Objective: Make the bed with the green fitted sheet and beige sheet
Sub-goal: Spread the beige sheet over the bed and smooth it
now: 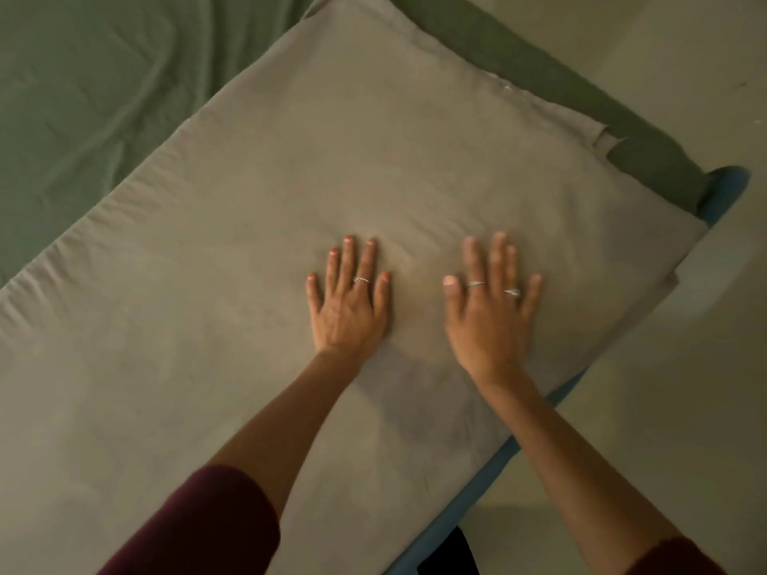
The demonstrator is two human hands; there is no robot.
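**Beige layer pressed flat, still folded at the bed's corner**

Beige sheet (290,242) lies folded across the centre of the frame, over the green fitted sheet (83,97) seen at upper left. Left hand (350,302) and right hand (489,313) rest on it, fingers straight and spread, holding nothing. Pushing hard could drag the fold towards the blue bed edge (722,193) at right and wrinkle the green beneath. Count: two hands, two sheets, three rings.
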